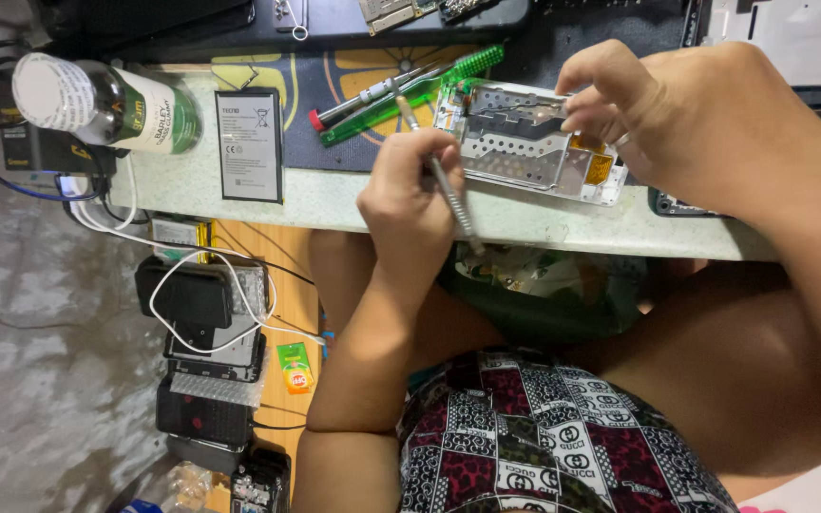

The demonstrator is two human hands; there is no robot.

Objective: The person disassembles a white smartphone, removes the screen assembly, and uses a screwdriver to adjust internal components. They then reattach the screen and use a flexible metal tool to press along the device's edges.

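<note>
The right hand [662, 104] covers the opened phone's [525, 142] far end; the circuit boards [410, 11] are cut off by the top edge

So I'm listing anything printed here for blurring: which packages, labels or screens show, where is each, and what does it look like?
Bottle: lying on its side, bench's left end; dark green glass, white cap, green and white label.
Phone battery: flat beside the bottle; black rectangle with a white printed label.
Small packet: on the wooden shelf below the bench; green with an orange patch.
Stacked phones: on that shelf, under a white cable; dark, none showing a lit screen.
</note>
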